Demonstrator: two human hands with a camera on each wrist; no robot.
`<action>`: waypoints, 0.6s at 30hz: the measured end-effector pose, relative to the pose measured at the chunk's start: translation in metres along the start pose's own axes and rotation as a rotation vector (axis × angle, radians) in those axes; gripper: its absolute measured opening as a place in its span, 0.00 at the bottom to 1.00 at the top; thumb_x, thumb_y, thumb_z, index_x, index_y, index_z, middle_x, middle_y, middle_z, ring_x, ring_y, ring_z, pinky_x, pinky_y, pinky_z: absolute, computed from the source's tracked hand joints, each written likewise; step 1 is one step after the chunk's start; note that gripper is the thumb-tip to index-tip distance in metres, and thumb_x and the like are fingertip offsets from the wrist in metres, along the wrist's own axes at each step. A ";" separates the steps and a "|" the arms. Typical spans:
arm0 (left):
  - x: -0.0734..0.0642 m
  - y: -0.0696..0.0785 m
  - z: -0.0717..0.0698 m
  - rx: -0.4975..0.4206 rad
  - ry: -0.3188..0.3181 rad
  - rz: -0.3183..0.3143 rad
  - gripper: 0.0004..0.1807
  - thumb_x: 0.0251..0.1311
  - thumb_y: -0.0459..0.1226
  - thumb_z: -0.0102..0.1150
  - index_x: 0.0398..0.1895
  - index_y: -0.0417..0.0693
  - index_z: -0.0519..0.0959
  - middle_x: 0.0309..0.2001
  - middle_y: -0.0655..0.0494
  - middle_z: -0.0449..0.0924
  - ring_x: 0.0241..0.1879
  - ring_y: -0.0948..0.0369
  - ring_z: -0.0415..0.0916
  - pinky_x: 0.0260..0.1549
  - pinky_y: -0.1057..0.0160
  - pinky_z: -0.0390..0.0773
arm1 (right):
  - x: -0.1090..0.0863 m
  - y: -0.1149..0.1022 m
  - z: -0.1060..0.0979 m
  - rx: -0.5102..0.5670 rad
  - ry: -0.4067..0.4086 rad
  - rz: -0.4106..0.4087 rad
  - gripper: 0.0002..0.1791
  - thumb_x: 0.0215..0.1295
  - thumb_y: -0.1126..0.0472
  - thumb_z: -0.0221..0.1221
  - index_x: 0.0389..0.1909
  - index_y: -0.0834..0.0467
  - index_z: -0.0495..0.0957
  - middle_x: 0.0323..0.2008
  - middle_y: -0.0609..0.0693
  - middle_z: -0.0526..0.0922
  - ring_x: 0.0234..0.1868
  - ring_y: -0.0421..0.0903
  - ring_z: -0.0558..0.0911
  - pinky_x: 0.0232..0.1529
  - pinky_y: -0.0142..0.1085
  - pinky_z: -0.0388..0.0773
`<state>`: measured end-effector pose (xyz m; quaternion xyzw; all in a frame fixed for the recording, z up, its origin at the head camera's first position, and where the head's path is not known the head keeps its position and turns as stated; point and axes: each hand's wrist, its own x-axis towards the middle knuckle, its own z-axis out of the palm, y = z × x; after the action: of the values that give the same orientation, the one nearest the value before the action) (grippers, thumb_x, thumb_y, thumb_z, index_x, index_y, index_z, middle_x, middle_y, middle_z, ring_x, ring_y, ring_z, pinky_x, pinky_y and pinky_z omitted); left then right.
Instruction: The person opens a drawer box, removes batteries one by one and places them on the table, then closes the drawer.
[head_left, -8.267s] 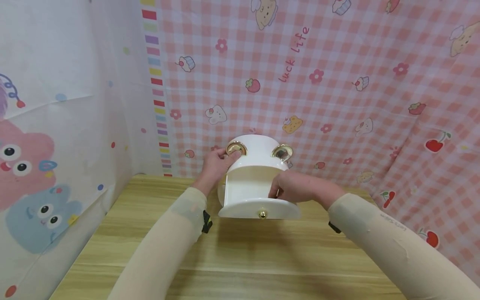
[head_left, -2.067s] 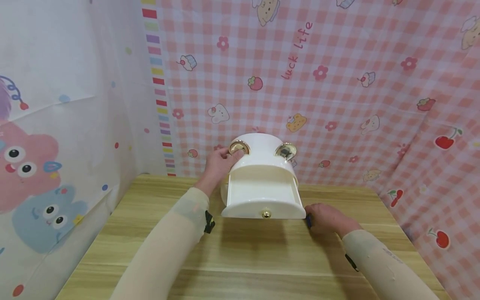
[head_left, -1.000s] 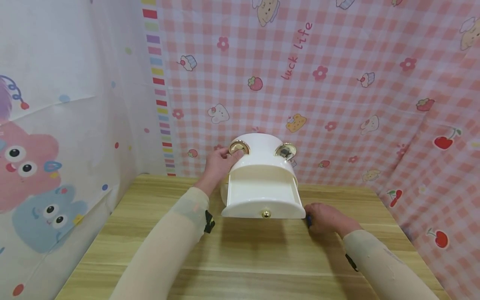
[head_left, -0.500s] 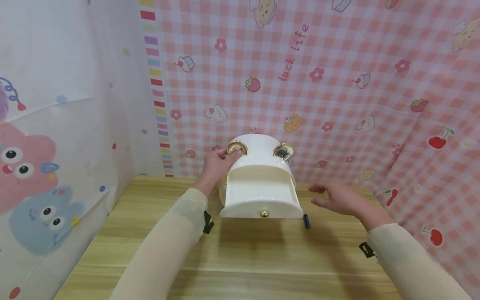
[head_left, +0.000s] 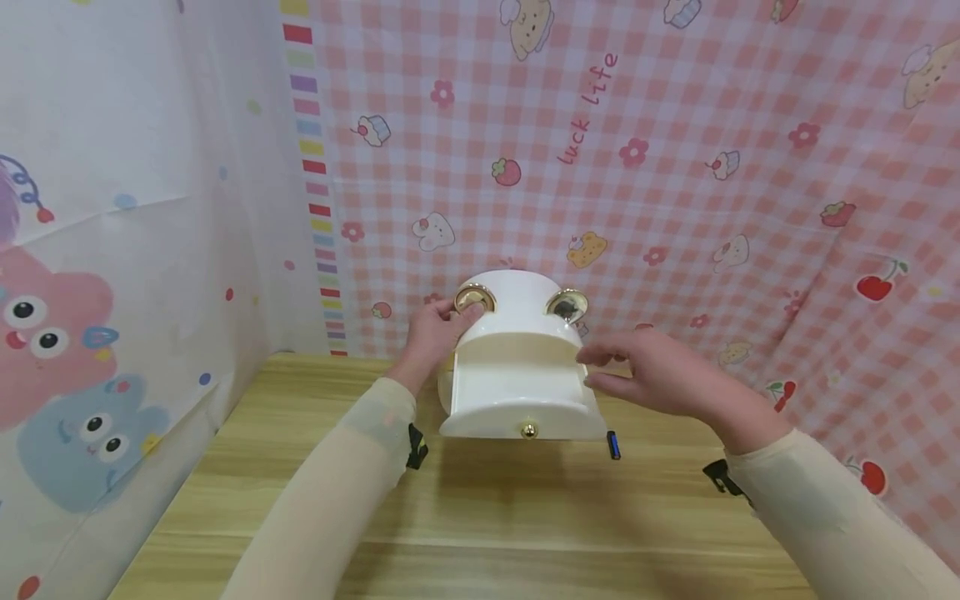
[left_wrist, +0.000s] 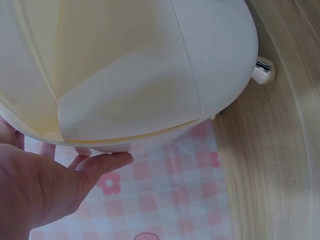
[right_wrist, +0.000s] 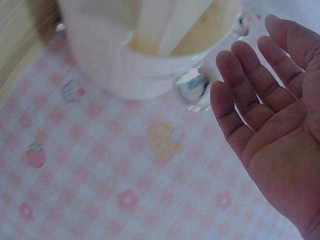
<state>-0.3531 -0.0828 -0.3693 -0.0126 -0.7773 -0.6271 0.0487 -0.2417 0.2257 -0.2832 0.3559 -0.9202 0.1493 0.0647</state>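
A white storage box [head_left: 516, 293] with two round gold-rimmed ears stands against the back cloth, its drawer [head_left: 480, 422] pulled out. The drawer front carries a gold knob [head_left: 529, 430], and its inside looks bare. My left hand [head_left: 433, 335] holds the box by the left gold ear [head_left: 472, 295], thumb in front. In the left wrist view that hand [left_wrist: 42, 185] lies along the box's side. My right hand [head_left: 663, 375] hovers at the drawer's right side, fingers spread; the right wrist view shows its palm [right_wrist: 280, 135] with nothing in it.
A small blue-and-black cylinder [head_left: 613, 445], like a battery, lies on the wooden table [head_left: 480, 517] by the drawer's right front corner. A pink checked cloth [head_left: 675, 200] hangs close behind the box, and a white patterned sheet [head_left: 150, 275] hangs at the left.
My right hand has gone from inside the drawer to the table at right, let go of the small blue-and-black cylinder, then risen toward the box. My left hand keeps its hold.
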 end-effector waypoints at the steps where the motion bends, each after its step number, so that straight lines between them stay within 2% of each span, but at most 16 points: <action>1: 0.000 0.000 0.000 -0.003 0.001 0.002 0.27 0.69 0.53 0.71 0.65 0.51 0.85 0.50 0.47 0.87 0.44 0.59 0.81 0.45 0.64 0.82 | 0.004 -0.004 0.000 0.005 -0.010 -0.011 0.13 0.72 0.60 0.69 0.54 0.57 0.87 0.48 0.49 0.92 0.50 0.49 0.89 0.52 0.50 0.87; 8: 0.002 -0.004 0.001 0.011 0.011 0.003 0.28 0.68 0.53 0.72 0.65 0.50 0.85 0.48 0.49 0.86 0.44 0.59 0.80 0.45 0.65 0.82 | 0.037 -0.021 0.010 0.057 -0.115 -0.047 0.14 0.73 0.57 0.69 0.56 0.56 0.86 0.51 0.49 0.91 0.50 0.44 0.88 0.52 0.48 0.87; 14: 0.003 -0.004 0.001 0.009 0.015 0.005 0.27 0.68 0.54 0.72 0.63 0.51 0.86 0.46 0.51 0.85 0.44 0.60 0.79 0.43 0.66 0.81 | 0.063 -0.030 0.024 0.177 -0.228 -0.059 0.12 0.75 0.55 0.67 0.52 0.55 0.87 0.44 0.43 0.91 0.45 0.38 0.87 0.50 0.42 0.86; 18: 0.002 -0.003 0.000 0.018 0.015 0.010 0.26 0.67 0.55 0.71 0.61 0.51 0.87 0.41 0.53 0.86 0.41 0.61 0.80 0.39 0.67 0.80 | 0.078 -0.034 0.034 0.210 -0.288 -0.081 0.12 0.75 0.55 0.66 0.51 0.57 0.88 0.42 0.44 0.91 0.44 0.38 0.87 0.50 0.38 0.86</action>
<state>-0.3555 -0.0838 -0.3724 -0.0114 -0.7823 -0.6201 0.0577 -0.2768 0.1408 -0.2895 0.4155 -0.8841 0.1894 -0.0995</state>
